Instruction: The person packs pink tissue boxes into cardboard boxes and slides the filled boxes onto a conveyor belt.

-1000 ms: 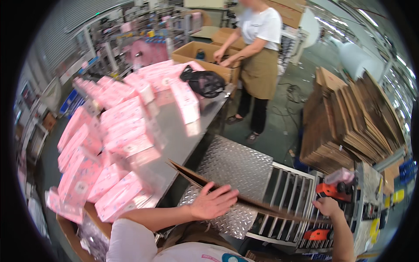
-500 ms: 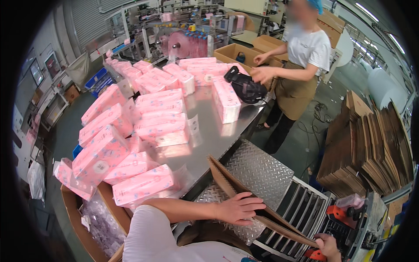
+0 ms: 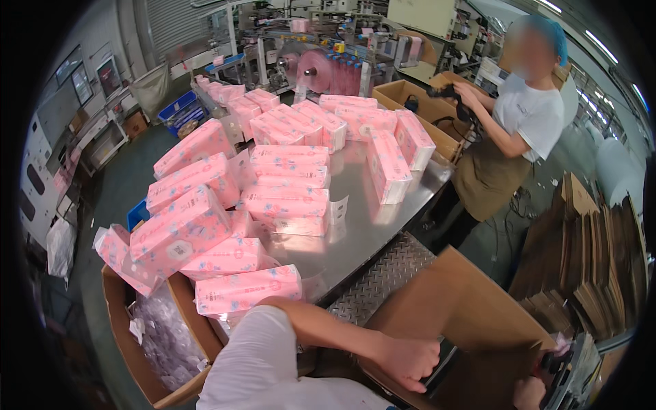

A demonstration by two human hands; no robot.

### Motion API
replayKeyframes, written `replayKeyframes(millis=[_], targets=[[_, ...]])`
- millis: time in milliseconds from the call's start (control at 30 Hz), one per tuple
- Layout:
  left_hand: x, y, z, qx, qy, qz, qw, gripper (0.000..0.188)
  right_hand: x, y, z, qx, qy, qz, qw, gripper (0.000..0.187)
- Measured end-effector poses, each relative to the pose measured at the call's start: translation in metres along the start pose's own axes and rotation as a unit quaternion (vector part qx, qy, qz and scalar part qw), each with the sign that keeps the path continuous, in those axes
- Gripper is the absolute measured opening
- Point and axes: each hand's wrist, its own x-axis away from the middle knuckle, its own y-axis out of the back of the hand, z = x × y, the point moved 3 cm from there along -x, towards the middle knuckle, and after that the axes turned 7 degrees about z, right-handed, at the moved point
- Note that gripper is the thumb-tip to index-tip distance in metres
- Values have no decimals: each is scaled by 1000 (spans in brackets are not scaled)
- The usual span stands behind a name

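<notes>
A brown cardboard box [image 3: 437,290] stands opened out in front of me at the lower right, its tall panel and inner walls showing. My left hand [image 3: 410,359] has its fingers curled closed at the near edge of the box. At the box's right end, my right hand [image 3: 529,393] grips the cardboard; part of that hand is cut off by the lower edge and its fingers show only in part. Left of the box, pink-wrapped tissue packs [image 3: 249,288] lie on a metal table [image 3: 355,229], the nearest one by my left forearm.
A carton of clear plastic wrap [image 3: 167,335] stands at lower left. Under the box are a diamond-plate surface [image 3: 383,273] and rollers. Flattened cartons [image 3: 581,253] lean at right. A co-worker [image 3: 526,116] holds a black item beside open cartons [image 3: 403,92]. Machinery [image 3: 328,61] stands behind.
The folded cardboard has opened into a box shape. My left hand has gone from spread to curled. The co-worker has lifted the black item off the table, and my view has shifted.
</notes>
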Motion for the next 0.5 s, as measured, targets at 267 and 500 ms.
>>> replayKeyframes(millis=[267,500], targets=[[11,-70,74,-214,109,-92,966,52,105,-28,89,-459,316,324,764,62],[-36,-3,109,-128,407,120,897,64,42,-88,87,-168,22,-188,967,83]])
